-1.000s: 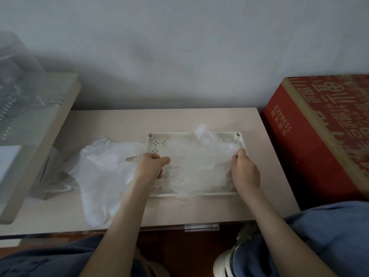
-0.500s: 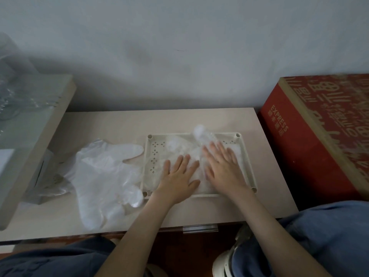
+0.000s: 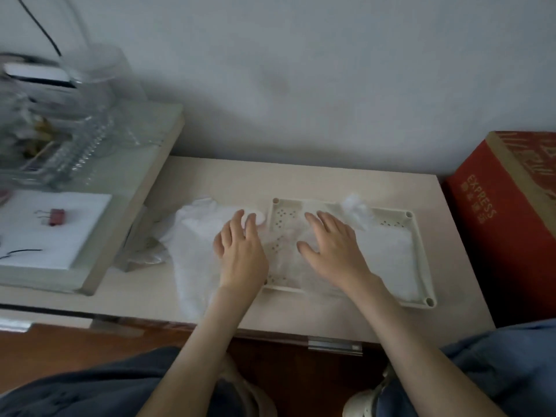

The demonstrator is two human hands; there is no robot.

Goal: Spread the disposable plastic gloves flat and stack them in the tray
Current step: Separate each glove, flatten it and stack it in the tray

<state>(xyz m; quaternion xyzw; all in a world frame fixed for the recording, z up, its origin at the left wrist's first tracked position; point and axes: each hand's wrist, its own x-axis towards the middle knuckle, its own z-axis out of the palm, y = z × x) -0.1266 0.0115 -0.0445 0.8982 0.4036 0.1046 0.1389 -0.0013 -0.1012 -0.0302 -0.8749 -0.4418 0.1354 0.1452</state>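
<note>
Left hand [image 3: 240, 254] shifted onto gloves [image 3: 195, 245] on desk [image 3: 331, 182].

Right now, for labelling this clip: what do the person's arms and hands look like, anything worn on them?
The left hand and right hand are bare: no gloves, rings, watch or bracelet visible. The left forearm and right forearm are bare too, with no sleeve in view.

1. The left grip [image 3: 240, 254] covers the near left corner of the tray [image 3: 421, 257] and part of the loose gloves [image 3: 195, 260] beside it.
2. The right grip [image 3: 334, 251] hides the middle of the gloves in the tray [image 3: 388, 260]; their number cannot be counted.
3. The red box [image 3: 508, 224] is cut off by the right picture edge.
4. The clear containers [image 3: 60, 139] beyond the surface's left edge are blurred and cut off.
</note>
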